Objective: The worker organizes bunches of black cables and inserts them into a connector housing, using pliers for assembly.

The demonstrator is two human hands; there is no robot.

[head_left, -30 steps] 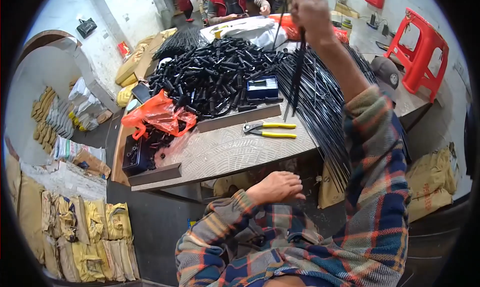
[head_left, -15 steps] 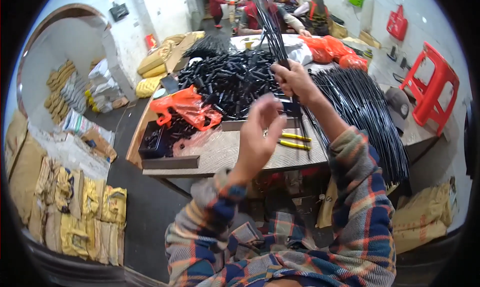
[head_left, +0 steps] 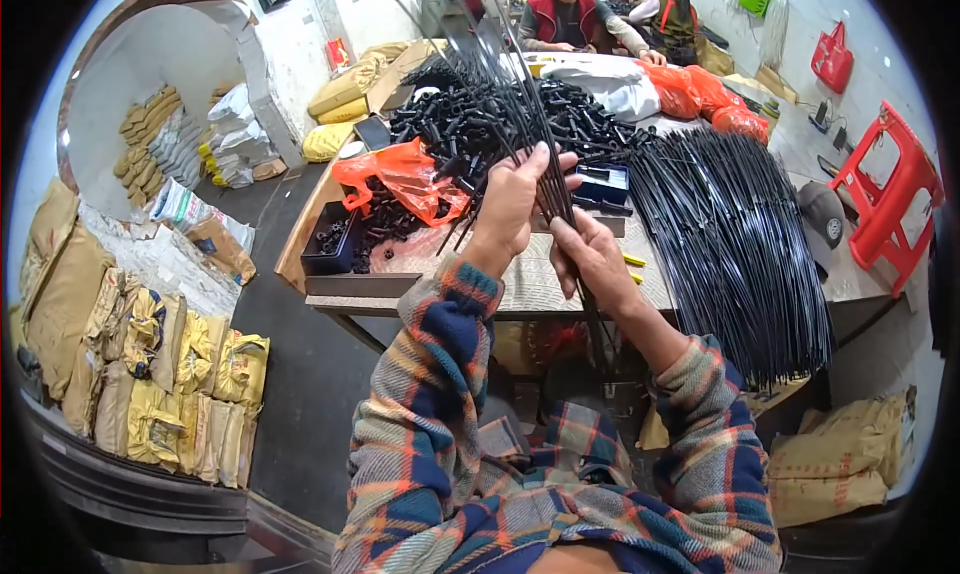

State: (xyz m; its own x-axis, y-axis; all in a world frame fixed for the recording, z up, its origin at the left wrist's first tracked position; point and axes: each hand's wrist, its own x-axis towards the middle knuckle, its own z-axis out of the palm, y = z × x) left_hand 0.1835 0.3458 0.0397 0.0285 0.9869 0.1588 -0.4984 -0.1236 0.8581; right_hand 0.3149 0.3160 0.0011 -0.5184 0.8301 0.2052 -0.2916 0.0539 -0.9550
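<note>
A loose bundle of thin black rods [head_left: 553,196] slants up over the table, its upper ends fanned apart. Both hands are closed around it. My left hand [head_left: 508,202] grips it higher up, thumb on the near side. Just below and to the right, my right hand [head_left: 592,258] wraps the lower part, and the rod ends hang past the table's front edge. To the right lies a wide heap of similar black rods [head_left: 735,239]. Behind my hands is a pile of short black plastic parts [head_left: 450,124]. Yellow handles [head_left: 634,270] show partly behind my right hand.
An orange plastic bag [head_left: 395,179] and a dark bin [head_left: 328,242] of small black parts are at the table's left. A blue-edged box [head_left: 603,184] lies beyond my hands. A cap [head_left: 822,214] and red stool [head_left: 885,199] stand right. A co-worker [head_left: 570,19] sits across.
My right hand has come down and nearer with the rods. My left hand, empty before, has closed on them. The view has shifted slightly.
</note>
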